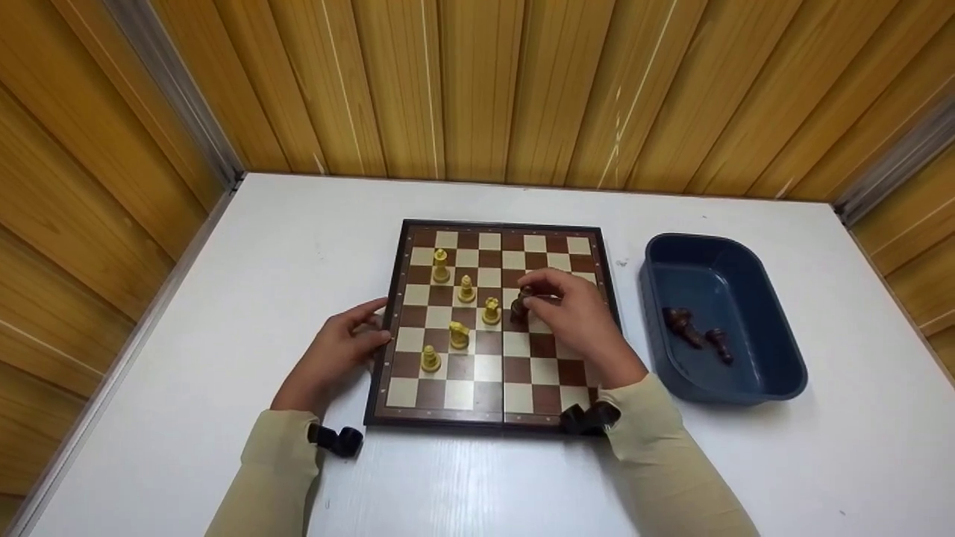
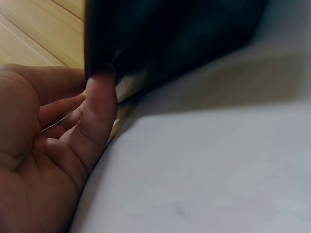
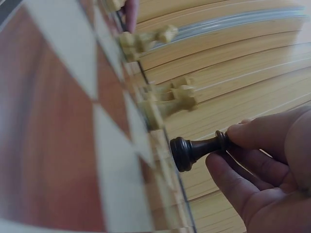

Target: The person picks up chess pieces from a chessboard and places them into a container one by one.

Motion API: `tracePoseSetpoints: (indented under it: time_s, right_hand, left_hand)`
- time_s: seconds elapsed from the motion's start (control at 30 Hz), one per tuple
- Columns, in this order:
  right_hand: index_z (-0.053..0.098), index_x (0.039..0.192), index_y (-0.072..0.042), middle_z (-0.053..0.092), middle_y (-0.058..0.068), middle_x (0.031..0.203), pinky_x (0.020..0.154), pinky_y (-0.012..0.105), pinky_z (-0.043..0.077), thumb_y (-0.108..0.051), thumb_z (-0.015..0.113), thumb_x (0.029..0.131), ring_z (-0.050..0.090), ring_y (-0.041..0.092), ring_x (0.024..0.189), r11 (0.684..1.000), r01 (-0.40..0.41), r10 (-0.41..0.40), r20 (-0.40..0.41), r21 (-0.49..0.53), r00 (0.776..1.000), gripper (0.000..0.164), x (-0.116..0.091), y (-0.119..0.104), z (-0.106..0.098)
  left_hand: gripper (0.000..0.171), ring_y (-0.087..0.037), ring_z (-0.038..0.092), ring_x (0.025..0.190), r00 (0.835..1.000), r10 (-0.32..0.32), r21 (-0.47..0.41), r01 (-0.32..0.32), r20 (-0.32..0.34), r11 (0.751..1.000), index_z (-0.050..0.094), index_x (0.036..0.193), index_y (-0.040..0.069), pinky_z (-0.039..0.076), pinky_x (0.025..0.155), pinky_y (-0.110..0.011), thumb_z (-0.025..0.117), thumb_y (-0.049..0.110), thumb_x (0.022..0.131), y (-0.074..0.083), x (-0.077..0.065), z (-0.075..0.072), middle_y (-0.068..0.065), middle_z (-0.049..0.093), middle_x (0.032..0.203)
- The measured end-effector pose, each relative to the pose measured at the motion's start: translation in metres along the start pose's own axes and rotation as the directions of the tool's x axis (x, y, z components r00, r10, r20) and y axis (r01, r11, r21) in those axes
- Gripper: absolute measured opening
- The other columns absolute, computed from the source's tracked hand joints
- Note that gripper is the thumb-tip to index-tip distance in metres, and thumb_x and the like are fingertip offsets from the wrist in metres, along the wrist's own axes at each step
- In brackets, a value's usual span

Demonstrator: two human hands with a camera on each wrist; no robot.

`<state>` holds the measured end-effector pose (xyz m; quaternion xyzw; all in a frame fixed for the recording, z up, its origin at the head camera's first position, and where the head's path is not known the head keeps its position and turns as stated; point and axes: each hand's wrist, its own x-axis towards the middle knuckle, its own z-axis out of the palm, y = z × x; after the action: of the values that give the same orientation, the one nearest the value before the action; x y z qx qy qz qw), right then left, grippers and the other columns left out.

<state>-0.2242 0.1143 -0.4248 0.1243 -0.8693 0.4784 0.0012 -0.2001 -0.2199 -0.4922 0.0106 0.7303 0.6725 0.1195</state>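
My right hand (image 1: 578, 309) pinches a dark chess piece (image 3: 194, 149) between thumb and fingers. In the right wrist view its round base, stem and collar show, while the fingers hide its top. The base is close over the chessboard (image 1: 489, 409), right of a light chess piece with a notched top (image 1: 491, 310). My left hand (image 1: 339, 347) holds the board's left edge with thumb and index finger. Also standing on the board are a tall light piece (image 1: 441, 266), a smaller light piece (image 1: 466, 289), a light knight (image 1: 459, 335) and a light pawn (image 1: 430, 359).
A dark blue plastic bin (image 1: 772, 328) stands right of the board, with dark chess pieces (image 1: 683, 327) lying in it. Both rest on a white table (image 1: 477, 477). Wood-patterned panels (image 1: 477, 89) rise behind the table and at its sides.
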Motion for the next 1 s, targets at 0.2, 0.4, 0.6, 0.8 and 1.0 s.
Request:
tracePoseSetpoints:
  time_s: [0.2,0.4,0.6,0.8,1.0]
  right_hand:
    - [0.068,0.113,-0.012,0.069,0.009,0.111,0.085,0.035,0.054,-0.006,0.067,0.089,0.068,0.021,0.102,0.998,0.022,-0.021,-0.021,0.062,1.000,0.025,-0.004,-0.006,-0.012]
    - [0.068,0.116,-0.010,0.066,0.009,0.115,0.090,0.036,0.053,-0.007,0.067,0.089,0.066,0.021,0.105,0.998,0.023,-0.020,-0.055,0.059,0.998,0.027,-0.009,-0.007,-0.024]
    - [0.067,0.116,-0.005,0.067,0.012,0.112,0.082,0.025,0.054,-0.005,0.066,0.090,0.069,0.023,0.098,0.992,0.032,-0.025,-0.061,0.122,0.998,0.026,-0.013,-0.006,-0.035]
    - [0.068,0.116,-0.005,0.068,0.014,0.111,0.079,0.018,0.053,-0.006,0.067,0.090,0.068,0.018,0.098,0.990,0.056,-0.045,-0.090,0.126,0.995,0.026,-0.015,-0.007,-0.046]
    - [0.069,0.114,-0.007,0.068,0.013,0.108,0.081,0.017,0.053,-0.006,0.067,0.089,0.069,0.010,0.091,0.992,0.043,-0.026,-0.138,0.118,0.990,0.025,-0.017,-0.008,-0.057]
  left_hand:
    - [0.057,-0.014,0.062,0.082,1.000,-0.001,0.044,0.001,-0.007,0.999,0.045,0.145,0.011,0.055,0.069,-0.026,0.062,0.004,0.091,0.001,0.000,-0.001,-0.015,0.054,0.112]
    - [0.056,-0.013,0.063,0.078,1.000,0.000,0.146,0.001,-0.008,0.989,0.045,0.145,0.014,0.054,0.065,-0.025,0.063,0.008,0.092,0.002,0.001,-0.003,-0.017,0.056,0.115]
    - [0.057,-0.012,0.062,0.078,1.000,0.004,0.133,-0.004,-0.002,0.991,0.044,0.145,0.011,0.054,0.065,-0.024,0.063,0.007,0.092,0.001,0.000,-0.003,-0.017,0.056,0.114]
    - [0.056,-0.012,0.062,0.079,1.000,-0.004,0.116,0.004,-0.001,0.993,0.045,0.145,0.013,0.053,0.065,-0.024,0.063,0.006,0.092,0.001,0.000,-0.003,-0.017,0.055,0.116]
    - [0.055,-0.013,0.061,0.079,1.000,0.007,0.107,-0.007,0.007,0.994,0.046,0.144,0.013,0.053,0.065,-0.025,0.063,0.006,0.092,0.002,0.000,-0.003,-0.017,0.055,0.116]
